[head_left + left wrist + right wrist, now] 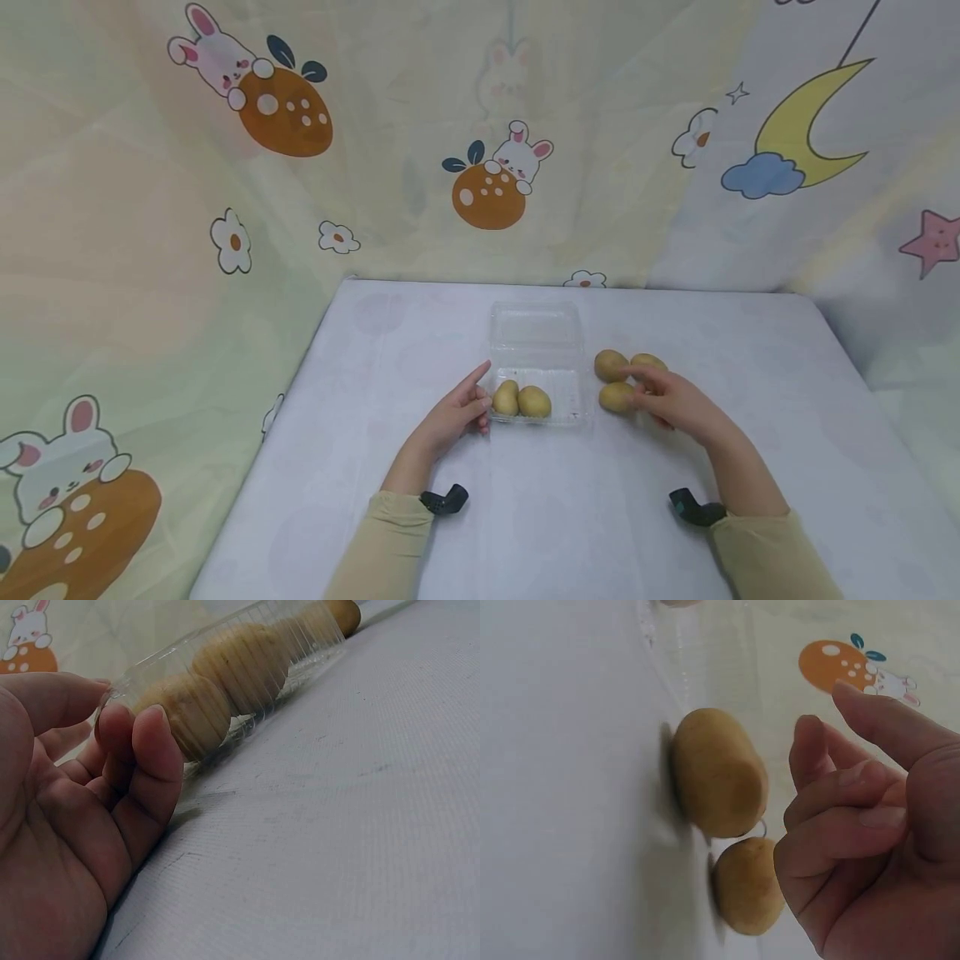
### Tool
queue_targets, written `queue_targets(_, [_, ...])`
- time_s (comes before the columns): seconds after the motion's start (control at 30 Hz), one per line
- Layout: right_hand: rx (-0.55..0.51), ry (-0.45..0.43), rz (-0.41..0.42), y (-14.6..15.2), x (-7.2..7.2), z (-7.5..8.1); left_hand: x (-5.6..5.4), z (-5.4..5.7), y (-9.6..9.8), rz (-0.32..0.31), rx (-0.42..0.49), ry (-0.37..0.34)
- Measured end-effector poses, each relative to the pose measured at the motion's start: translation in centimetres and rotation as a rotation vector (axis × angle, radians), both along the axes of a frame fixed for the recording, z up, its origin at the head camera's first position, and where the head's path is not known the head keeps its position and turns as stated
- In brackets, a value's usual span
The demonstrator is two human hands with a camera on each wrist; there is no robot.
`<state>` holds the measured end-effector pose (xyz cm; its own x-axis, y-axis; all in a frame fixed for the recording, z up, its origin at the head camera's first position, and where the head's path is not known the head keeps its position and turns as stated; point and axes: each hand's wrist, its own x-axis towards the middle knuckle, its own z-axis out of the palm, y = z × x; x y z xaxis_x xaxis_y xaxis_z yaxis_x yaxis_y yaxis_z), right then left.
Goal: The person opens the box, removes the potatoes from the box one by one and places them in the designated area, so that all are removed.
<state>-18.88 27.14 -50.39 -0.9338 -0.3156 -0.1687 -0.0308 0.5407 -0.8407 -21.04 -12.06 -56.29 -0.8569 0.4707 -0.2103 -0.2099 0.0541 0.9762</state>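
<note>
A clear plastic clamshell box (566, 396) lies with its lid (535, 325) folded back, away from me. Two potatoes, one left (506, 398) and one right (535, 402), sit side by side in its near left part. My left hand (456, 410) pinches the box's left edge between thumb and fingers, index finger pointing forward. To the right of the box lie three potatoes: one at the back (611, 365), one in front (617, 397), one farther right (648, 361), partly covered. Over them hovers my right hand (870, 817), thumb and index finger apart, other fingers loosely bent, holding nothing.
A white cloth covers the table (562, 517). Behind and beside it hangs a printed curtain (405, 167) with rabbits, flowers and a moon. Dark wrist cameras sit on the left wrist (446, 500) and the right wrist (697, 508).
</note>
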Motion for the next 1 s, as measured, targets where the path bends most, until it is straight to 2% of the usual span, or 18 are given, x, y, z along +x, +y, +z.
queue_targets(0.1, [-0.008,0.01,0.04,-0.6,-0.2,0.9,0.1,0.0,0.1,-0.001,-0.005,-0.001])
queue_targets(0.23, [-0.028,0.033,0.136,-1.9,-0.8,1.7,0.1,-0.1,0.0,-0.001,-0.009,-0.004])
queue_targets(0.4, [0.019,-0.021,0.227,-4.0,-1.6,2.6,0.0,-0.1,0.0,0.002,-0.002,0.003])
queue_targets(0.57, [0.091,-0.116,0.245,-5.9,-2.4,3.3,0.0,-0.3,0.0,0.001,-0.004,0.001])
queue_targets(0.77, [0.099,-0.175,0.298,-7.3,-3.7,3.6,0.1,-0.2,0.0,0.003,0.0,-0.001])
queue_targets(1.0, [0.17,-0.281,0.269,-8.9,-4.7,3.9,0.0,-0.2,0.1,0.001,0.014,-0.003])
